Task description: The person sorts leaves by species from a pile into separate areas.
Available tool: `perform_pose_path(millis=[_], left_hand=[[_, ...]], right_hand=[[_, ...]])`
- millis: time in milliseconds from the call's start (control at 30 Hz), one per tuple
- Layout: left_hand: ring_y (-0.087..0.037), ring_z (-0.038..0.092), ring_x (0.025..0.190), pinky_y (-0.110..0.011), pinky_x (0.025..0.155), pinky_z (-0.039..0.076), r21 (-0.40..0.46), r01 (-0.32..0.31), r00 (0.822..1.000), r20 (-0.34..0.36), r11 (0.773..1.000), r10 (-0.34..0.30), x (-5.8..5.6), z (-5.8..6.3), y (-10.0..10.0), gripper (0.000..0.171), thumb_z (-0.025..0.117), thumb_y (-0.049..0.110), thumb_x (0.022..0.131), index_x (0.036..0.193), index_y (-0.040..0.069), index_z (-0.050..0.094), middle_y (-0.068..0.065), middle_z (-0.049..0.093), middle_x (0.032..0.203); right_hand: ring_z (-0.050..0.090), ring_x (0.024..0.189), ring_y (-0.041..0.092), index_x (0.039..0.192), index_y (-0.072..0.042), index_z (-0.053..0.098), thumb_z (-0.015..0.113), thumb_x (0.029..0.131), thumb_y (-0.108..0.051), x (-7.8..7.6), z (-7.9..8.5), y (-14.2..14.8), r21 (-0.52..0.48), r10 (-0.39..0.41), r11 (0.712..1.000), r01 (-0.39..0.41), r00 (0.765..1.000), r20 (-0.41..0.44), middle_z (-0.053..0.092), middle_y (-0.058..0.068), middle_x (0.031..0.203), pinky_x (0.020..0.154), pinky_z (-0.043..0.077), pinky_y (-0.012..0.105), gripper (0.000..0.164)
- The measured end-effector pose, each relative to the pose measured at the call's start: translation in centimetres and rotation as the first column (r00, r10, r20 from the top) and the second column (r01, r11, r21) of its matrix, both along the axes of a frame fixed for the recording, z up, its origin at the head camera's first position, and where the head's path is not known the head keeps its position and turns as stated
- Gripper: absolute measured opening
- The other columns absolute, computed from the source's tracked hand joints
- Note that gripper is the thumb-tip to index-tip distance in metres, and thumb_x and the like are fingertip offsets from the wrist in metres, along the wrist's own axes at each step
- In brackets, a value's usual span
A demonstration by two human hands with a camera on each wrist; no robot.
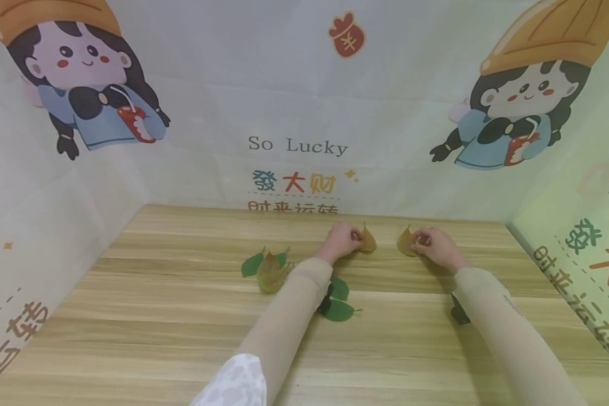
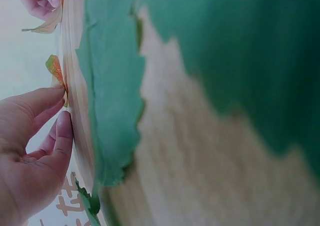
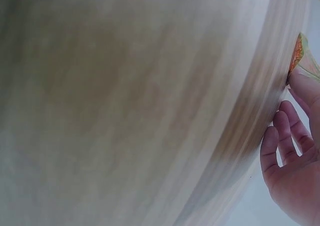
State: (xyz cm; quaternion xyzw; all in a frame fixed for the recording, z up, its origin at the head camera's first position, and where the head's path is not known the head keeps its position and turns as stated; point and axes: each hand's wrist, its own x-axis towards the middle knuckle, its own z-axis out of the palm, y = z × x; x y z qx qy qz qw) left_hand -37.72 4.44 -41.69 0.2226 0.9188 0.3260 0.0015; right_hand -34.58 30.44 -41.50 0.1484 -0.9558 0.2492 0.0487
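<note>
Near the back of the wooden table, my left hand [image 1: 341, 239] pinches the edge of a yellow-brown leaf [image 1: 369, 241] between thumb and fingers. In the left wrist view that leaf [image 2: 56, 69] shows orange and green, with the thumb on its lower end. To the right, my right hand [image 1: 436, 246] pinches a second yellow-brown leaf [image 1: 406, 242] by its near side. The right wrist view shows this leaf [image 3: 297, 53] at the thumb tip, the other fingers loosely bent by the tabletop. Both leaves stand with stems pointing away, a gap between them.
Left of my left forearm, a yellow-green leaf [image 1: 270, 276] overlaps green leaves [image 1: 252, 265] on the table [image 1: 157, 316]. More green leaves [image 1: 339, 310] lie by that forearm's right side, partly hidden. A dark wrist-worn piece [image 1: 459, 311] shows under my right sleeve. Printed cloth [image 1: 208, 113] encloses the table.
</note>
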Motion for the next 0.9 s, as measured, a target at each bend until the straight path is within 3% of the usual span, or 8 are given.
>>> perform_pose_path(millis=[233, 467, 533, 733, 900], left_hand=[[-0.027, 0.065, 0.099, -0.031, 0.088, 0.052, 0.02, 0.012, 1.0, -0.01, 1.0, -0.012, 0.1, 0.3, -0.2, 0.02, 0.073, 0.008, 0.085, 0.104, 0.002, 0.074, -0.014, 0.073, 0.106], [-0.026, 0.062, 0.099, -0.031, 0.089, 0.049, 0.007, 0.005, 1.0, -0.011, 1.0, -0.005, -0.2, -0.3, -0.1, 0.021, 0.075, 0.009, 0.084, 0.105, 0.004, 0.074, -0.013, 0.072, 0.106], [-0.027, 0.062, 0.099, -0.031, 0.089, 0.049, 0.01, 0.001, 1.0, -0.011, 1.0, -0.001, -0.3, -0.4, -0.1, 0.022, 0.076, 0.009, 0.083, 0.104, 0.003, 0.074, -0.013, 0.072, 0.105], [-0.024, 0.061, 0.098, -0.027, 0.086, 0.048, 0.024, -0.016, 1.0, 0.026, 1.0, 0.016, -0.3, -0.3, 0.0, 0.023, 0.076, 0.008, 0.082, 0.105, 0.003, 0.074, -0.012, 0.072, 0.108], [-0.024, 0.063, 0.097, -0.026, 0.083, 0.05, 0.038, -0.027, 0.998, 0.056, 0.999, 0.025, 0.0, 0.0, 0.1, 0.023, 0.076, 0.007, 0.083, 0.106, 0.003, 0.074, -0.012, 0.073, 0.11]], right_hand=[[0.06, 0.095, 0.037, 0.115, 0.006, 0.064, 0.063, 0.094, -0.012, 0.2, 0.0, 0.3, -0.039, -0.017, 0.999, 0.018, 0.999, 0.027, 0.064, 0.026, 0.104, 0.086, 0.05, 0.052, 0.028], [0.063, 0.094, 0.034, 0.123, 0.005, 0.061, 0.057, 0.099, -0.015, 0.4, 0.7, -0.2, -0.104, -0.077, 0.992, 0.078, 0.997, 0.007, 0.065, 0.024, 0.108, 0.074, 0.051, 0.033, 0.031], [0.063, 0.095, 0.034, 0.124, 0.004, 0.061, 0.056, 0.1, -0.015, 0.5, 1.1, -0.8, -0.116, -0.079, 0.99, 0.075, 0.996, -0.027, 0.066, 0.023, 0.109, 0.074, 0.051, 0.034, 0.031], [0.064, 0.104, 0.039, 0.124, 0.0, 0.063, 0.059, 0.096, -0.006, 0.5, 1.6, -2.8, -0.098, 0.048, 0.994, -0.056, 0.995, -0.083, 0.067, 0.023, 0.118, 0.089, 0.052, 0.053, 0.029], [0.065, 0.107, 0.037, 0.124, -0.003, 0.065, 0.065, 0.092, -0.006, 0.4, 1.0, -4.2, -0.061, 0.159, 0.985, -0.162, 0.986, -0.047, 0.066, 0.019, 0.126, 0.096, 0.051, 0.053, 0.032]])
